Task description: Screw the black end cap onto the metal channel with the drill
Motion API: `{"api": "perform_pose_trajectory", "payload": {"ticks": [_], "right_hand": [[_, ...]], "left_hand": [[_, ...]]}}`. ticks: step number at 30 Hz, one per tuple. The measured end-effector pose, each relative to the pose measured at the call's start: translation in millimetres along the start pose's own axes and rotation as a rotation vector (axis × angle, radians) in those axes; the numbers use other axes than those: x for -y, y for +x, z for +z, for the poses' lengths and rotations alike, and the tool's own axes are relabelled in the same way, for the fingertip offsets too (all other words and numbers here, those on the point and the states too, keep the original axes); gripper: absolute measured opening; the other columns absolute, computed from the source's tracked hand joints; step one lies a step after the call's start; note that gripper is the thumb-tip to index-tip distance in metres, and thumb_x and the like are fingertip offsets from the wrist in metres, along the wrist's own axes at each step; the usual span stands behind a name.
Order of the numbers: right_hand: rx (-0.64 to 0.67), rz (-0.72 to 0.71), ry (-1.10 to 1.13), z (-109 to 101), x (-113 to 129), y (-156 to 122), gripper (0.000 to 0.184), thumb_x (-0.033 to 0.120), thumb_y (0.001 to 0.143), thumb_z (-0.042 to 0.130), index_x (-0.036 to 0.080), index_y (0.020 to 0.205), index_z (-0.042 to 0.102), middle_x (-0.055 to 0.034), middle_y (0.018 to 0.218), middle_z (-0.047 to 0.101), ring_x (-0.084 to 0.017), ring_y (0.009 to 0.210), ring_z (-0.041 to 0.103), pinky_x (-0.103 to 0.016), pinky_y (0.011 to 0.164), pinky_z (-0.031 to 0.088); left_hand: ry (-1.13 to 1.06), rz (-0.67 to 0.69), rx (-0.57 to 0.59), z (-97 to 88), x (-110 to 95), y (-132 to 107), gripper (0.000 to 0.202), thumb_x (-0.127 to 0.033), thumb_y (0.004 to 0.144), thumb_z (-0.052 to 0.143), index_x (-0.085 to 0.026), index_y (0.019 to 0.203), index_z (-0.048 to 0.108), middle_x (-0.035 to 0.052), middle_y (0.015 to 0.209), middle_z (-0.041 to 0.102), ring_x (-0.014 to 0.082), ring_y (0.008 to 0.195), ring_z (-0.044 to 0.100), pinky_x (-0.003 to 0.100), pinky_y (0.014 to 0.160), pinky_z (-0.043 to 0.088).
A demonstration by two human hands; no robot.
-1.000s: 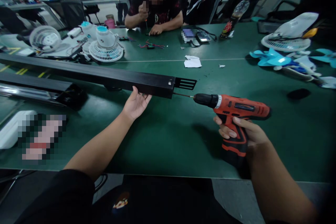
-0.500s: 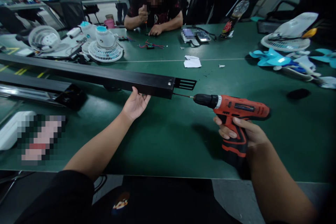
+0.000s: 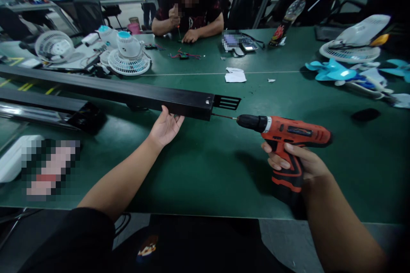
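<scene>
My right hand (image 3: 297,162) grips the handle of a red and black cordless drill (image 3: 297,130) that points left. From its chuck a long thin bit (image 3: 224,116) runs to the end of a long black rectangular tube (image 3: 144,96); the bit's tip is hidden at that end. My left hand (image 3: 167,127) supports the tube from below near the same end, thumb on the near side and fingers underneath. A slotted black plate (image 3: 227,102) sticks out of the tube's end above the bit.
A second black and silver profile (image 3: 41,113) lies at left, with a white object (image 3: 19,155) nearer me. Fan parts (image 3: 128,57) stand behind the tube, blue fan blades (image 3: 333,69) at right. Paper scraps (image 3: 235,75) lie mid-table. Across the table a person (image 3: 188,8) works on small parts.
Both hands, the drill and the tube hold nearly the same places. In the background, a standing person has shifted to the right.
</scene>
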State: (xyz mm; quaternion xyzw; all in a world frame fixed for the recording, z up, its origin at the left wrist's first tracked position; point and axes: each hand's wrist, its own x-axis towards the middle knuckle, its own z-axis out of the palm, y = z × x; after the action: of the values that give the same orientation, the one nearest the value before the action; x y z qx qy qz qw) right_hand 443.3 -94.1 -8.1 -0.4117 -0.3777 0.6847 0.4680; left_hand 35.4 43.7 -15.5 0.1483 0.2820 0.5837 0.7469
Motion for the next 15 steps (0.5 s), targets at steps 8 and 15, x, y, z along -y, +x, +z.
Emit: {"api": "perform_pose_trajectory", "payload": {"ticks": [8,15], "right_hand": [[0.017,-0.011,-0.02,-0.2,0.7,0.4,0.028,0.044,0.095,0.094,0.023,0.107,0.08,-0.0073,0.102,0.076,-0.008,0.048,0.042,-0.033,0.049,0.062],[0.004,-0.019,-0.018,0.2,0.1,0.7,0.038,0.051,0.09,0.102,0.024,0.109,0.084,-0.0059,0.1,0.076,-0.007,0.048,0.042,-0.031,0.048,0.06]], "left_hand": [[-0.001,0.001,0.0,-3.3,0.6,1.4,0.049,-0.047,0.131,0.039,-0.027,0.161,0.073,0.003,0.116,0.092,0.0162,0.112,0.09,0.026,0.115,0.066],[-0.012,0.002,0.021,-3.2,0.6,1.6,0.052,-0.046,0.131,0.035,-0.028,0.167,0.069,0.002,0.112,0.092,0.0161,0.108,0.09,0.027,0.109,0.069]]}}
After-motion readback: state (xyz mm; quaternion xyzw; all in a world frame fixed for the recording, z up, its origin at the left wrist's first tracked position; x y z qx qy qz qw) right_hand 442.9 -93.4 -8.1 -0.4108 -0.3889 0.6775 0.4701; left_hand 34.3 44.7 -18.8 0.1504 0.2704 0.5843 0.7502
